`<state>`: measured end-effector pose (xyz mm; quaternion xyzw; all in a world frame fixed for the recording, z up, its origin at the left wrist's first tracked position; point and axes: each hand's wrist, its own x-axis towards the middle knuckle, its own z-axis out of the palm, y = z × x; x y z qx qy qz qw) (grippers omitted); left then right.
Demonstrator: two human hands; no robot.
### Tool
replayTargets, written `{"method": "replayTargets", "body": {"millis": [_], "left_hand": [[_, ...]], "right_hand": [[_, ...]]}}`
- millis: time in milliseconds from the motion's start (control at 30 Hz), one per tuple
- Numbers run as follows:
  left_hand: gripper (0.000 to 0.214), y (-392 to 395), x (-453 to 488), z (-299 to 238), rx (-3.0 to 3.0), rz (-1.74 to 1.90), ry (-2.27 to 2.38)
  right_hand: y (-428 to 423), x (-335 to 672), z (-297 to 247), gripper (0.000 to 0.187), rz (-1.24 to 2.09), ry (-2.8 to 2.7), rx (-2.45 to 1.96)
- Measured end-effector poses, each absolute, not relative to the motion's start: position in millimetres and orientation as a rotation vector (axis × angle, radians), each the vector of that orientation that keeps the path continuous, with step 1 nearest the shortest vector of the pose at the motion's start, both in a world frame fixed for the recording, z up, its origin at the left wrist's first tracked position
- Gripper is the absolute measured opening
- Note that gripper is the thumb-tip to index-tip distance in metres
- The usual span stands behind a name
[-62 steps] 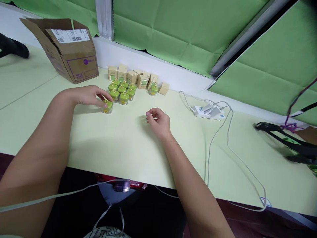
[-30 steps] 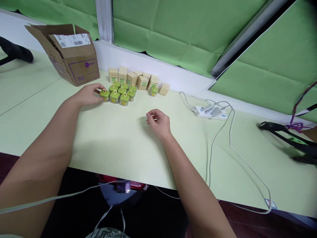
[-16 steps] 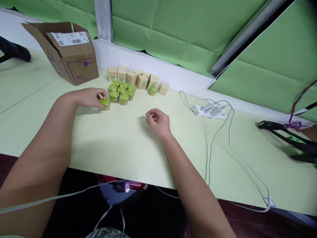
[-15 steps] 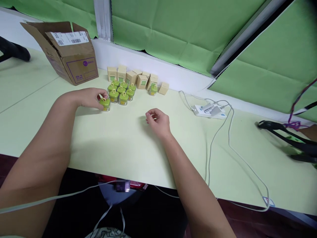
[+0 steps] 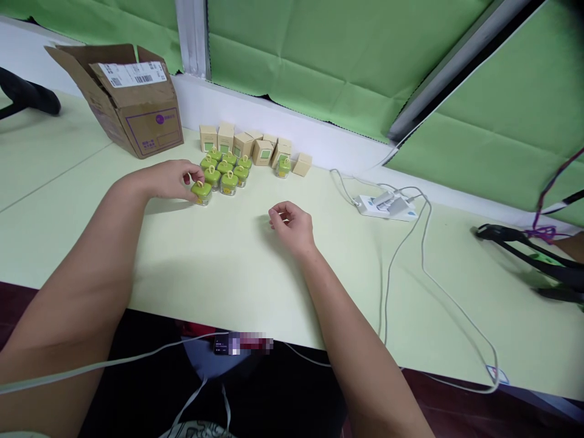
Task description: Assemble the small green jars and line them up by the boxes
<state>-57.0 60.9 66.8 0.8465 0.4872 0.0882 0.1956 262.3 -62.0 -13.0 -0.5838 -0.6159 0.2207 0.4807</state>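
An open cardboard box [image 5: 150, 131] is standing by the back edge of the table [image 5: 219, 267], left of middle, with a black object [image 5: 39, 97] sitting farther left. A white power strip [image 5: 385, 207] is lying right of middle near that edge, white cables [image 5: 423, 261] trailing toward the front edge, while a black frame [image 5: 504, 233] is sitting farther right and green blinds [image 5: 319, 61] are hanging behind.

Pale table [image 5: 219, 261]: open cardboard carton [image 5: 150, 125], small tan boxes [image 5: 263, 152], green-lidded jars [image 5: 229, 183], white power strip [image 5: 365, 205], cables [image 5: 423, 258].
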Motion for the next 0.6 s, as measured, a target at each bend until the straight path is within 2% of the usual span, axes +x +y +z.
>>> {"method": "replayTargets", "body": {"millis": [600], "left_hand": [[0.051, 69.0, -50.9, 53.6, 2.407, 0.349, 1.351]], "right_hand": [[-61.4, 261.3, -12.8, 0.023, 0.545, -1.499, -1.417]]}}
